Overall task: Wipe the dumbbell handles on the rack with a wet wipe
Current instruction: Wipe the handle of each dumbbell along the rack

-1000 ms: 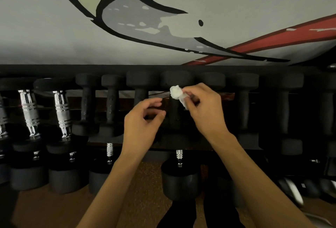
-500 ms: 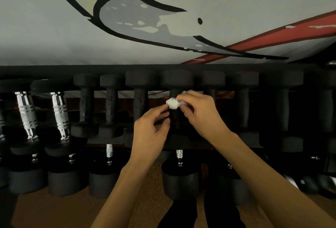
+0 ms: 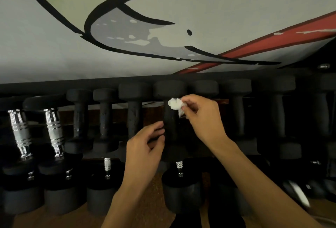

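Observation:
A crumpled white wet wipe is pinched in my right hand, pressed against the upper end of the handle of a black dumbbell in the middle of the rack's top row. My left hand hovers lower left of that handle, fingers curled and apart, fingertips close to the handle's lower part, holding nothing. Whether they touch it I cannot tell. The dark rack runs across the whole view.
More black dumbbells sit side by side on the top row. Two chrome-handled dumbbells stand at the left. Larger dumbbells fill the lower row. A painted wall rises behind the rack.
My right hand has brought the wipe down onto the dumbbell handle. My left hand has dropped lower and its fingers have spread a little. The camera has shifted slightly.

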Demonstrator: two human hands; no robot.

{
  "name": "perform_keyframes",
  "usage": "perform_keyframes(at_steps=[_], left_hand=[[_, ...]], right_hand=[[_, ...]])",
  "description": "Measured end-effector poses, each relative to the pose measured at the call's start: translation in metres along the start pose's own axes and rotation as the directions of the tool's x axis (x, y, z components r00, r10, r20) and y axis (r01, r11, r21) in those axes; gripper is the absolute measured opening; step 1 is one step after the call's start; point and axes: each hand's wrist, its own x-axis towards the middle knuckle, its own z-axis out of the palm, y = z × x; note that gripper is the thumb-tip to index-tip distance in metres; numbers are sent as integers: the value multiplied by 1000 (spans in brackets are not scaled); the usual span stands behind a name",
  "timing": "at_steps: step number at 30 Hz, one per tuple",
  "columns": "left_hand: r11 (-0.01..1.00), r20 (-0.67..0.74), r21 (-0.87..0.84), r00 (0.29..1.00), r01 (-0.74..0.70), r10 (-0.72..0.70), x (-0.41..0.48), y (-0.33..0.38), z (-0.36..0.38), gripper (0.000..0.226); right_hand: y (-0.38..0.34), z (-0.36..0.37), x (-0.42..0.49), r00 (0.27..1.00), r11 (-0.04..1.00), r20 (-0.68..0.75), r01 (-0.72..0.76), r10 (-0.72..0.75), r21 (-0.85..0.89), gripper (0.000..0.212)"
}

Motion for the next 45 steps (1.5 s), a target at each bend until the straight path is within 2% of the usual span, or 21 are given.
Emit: perform_keyframes(at_steps=[3,5,9,12,14,17,20,22,24,28,30,33,37,39,40,42,44,45], left_hand=[[1000,2,3,1000,10,-10,0,-2,0,37],[1000,9,16,1000,17,-17,0,-3,0,35],[1000,14,14,1000,16,-16,3,-1,-1,31],[1000,13,29,1000,6,-7,5,-1,-1,30],[999,17,47,1000,-16,15,4,-1,-1,30],[996,41,63,997,-67,65,3,0,-1,30],[998,47,46,998,-45,43,3,0,-2,34],[1000,23,16,1000,-7,7,4,1,-3,35],[1000,-7,2,1000,7,-7,7,3,-4,34],[1000,-54,5,998,-25,25,15,6,-6,35],[997,-52,16,996,-75,76,15,6,-5,36],[981,29,117,988,-156,154,11,-2,0,30],[964,100,194,981,-181,164,11,-10,1,27],[947,120,233,973,-221,198,18,-8,-2,25],[933,98,256,967,-252,234,22,-6,-4,23],[926,-61,275,957,-257,284,32,-2,-9,18],[944,-234,253,934,-210,271,43,2,-11,16],[950,-270,243,927,-197,261,47,4,-10,16]], right_hand=[[0,11,6,1000,997,27,-4,6,-78,11],[2,11,1,996,992,78,57,-49,-110,15],[7,3,-15,951,973,286,169,-119,-157,14],[8,-2,-29,878,949,472,215,-84,-231,16],[10,-6,-35,857,952,511,209,-69,-222,20],[4,-11,-33,889,977,447,170,-95,-130,21],[-5,-13,-18,975,997,217,68,-56,-44,19],[-9,-11,-4,994,1000,107,23,-21,-18,16],[-9,-4,6,997,999,77,26,-23,-35,10],[-4,7,-1,987,981,80,147,-138,-127,18],[-2,7,-14,966,967,160,223,-203,-121,23],[-3,9,-35,912,961,335,269,-236,-57,21],[-2,1,-43,922,990,361,132,-138,43,24],[-1,-5,-47,942,994,329,43,-74,100,26],[-1,-6,-49,960,986,279,-18,-29,168,29],[0,-6,-51,984,935,152,-138,92,327,31],[0,-4,-49,979,897,81,-202,185,393,29],[-1,-3,-49,977,895,69,-211,200,392,27]])
